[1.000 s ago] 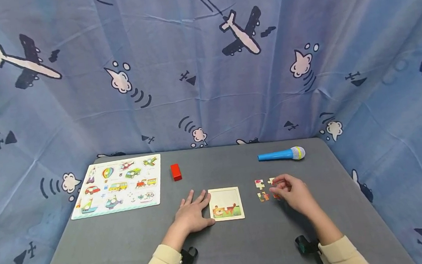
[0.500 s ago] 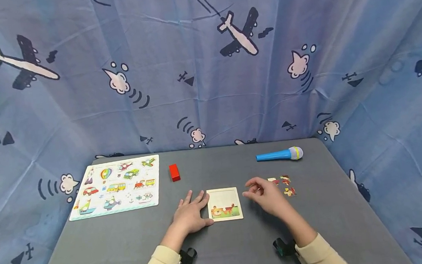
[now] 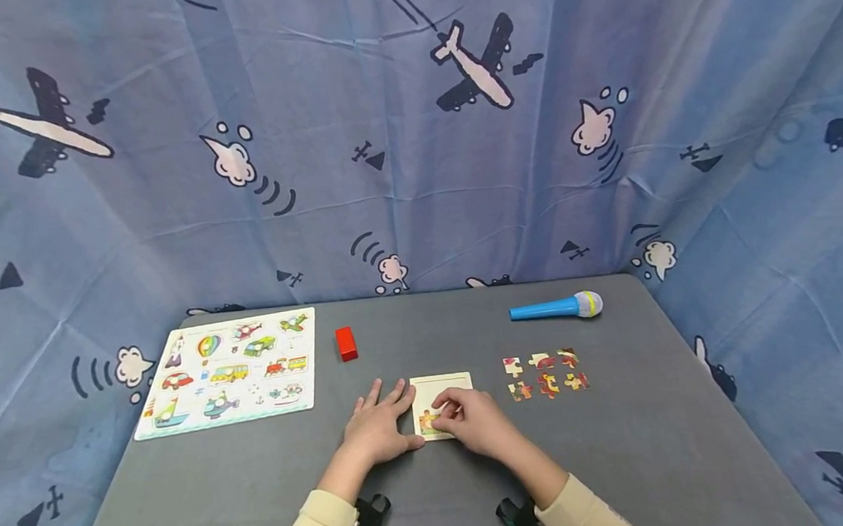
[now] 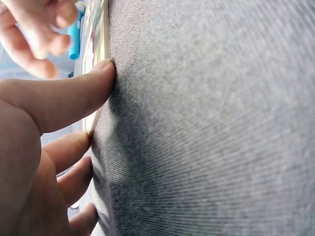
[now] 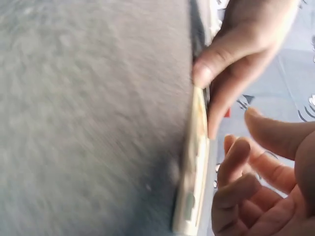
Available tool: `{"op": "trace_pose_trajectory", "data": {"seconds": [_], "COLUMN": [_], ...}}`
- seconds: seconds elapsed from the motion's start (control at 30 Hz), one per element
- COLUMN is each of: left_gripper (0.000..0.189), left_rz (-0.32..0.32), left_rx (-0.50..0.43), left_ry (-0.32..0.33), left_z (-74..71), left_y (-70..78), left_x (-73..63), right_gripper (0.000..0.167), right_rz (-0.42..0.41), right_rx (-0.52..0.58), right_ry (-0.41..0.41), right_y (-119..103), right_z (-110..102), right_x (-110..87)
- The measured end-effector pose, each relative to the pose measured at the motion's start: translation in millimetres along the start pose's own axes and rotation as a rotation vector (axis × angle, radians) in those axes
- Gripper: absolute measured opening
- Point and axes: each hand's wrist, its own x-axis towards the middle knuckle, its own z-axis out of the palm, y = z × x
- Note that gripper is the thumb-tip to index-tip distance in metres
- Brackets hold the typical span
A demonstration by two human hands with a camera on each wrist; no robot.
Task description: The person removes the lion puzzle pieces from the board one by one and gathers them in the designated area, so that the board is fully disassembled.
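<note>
A small square puzzle tray (image 3: pixel 429 382) lies in front of me, with puzzle pieces (image 3: pixel 428 423) along its lower part. My left hand (image 3: pixel 372 432) lies beside its left edge, fingers spread, thumb and index finger touching the frame. Over the tray hovers my right hand (image 3: pixel 477 425), covering much of its right side. In the right wrist view this hand's thumb and loosely bent fingers (image 5: pixel 268 132) stand apart, with no piece visible between them. Several loose puzzle pieces (image 3: pixel 548 385) lie in two rows to the tray's right.
A white picture board (image 3: pixel 228 376) with printed vehicles lies at the left. Behind the tray is a red block (image 3: pixel 346 344). A blue toy microphone (image 3: pixel 555 308) lies at the back right. A patterned curtain (image 3: pixel 395 132) hangs behind the grey table (image 3: pixel 670 442).
My right hand has moved left, from the loose pieces to over the tray, leaving both rows of pieces in sight. My left hand has stayed at the tray's left edge.
</note>
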Motion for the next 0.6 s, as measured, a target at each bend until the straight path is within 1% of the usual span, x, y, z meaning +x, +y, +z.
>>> {"op": "trace_pose_trajectory", "data": {"seconds": [0.2,0.37,0.5,0.6], "left_gripper": [0.084,0.084,0.084,0.083], "left_rz": [-0.001,0.003,-0.001,-0.011], "left_rx": [-0.011,-0.007,-0.012,-0.014], "left_ry": [0.002,-0.005,-0.008,-0.009], "left_z": [-1.0,-2.0,-2.5,-2.7], "left_y": [-0.8,0.9,2.6,3.0], "left_x": [-0.4,-0.3,-0.9,-1.0], "right_gripper": [0.024,0.028,0.029,0.028], "right_rz": [0.031,0.050,0.077,0.088], "right_rx": [-0.120,-0.199,-0.233,-0.228], "right_ry": [0.010,0.023,0.017,0.009], "right_y": [-1,-3,-4,-4], "right_z": [14,20,21,20], "right_x": [4.6,7.2,8.4,9.2]}}
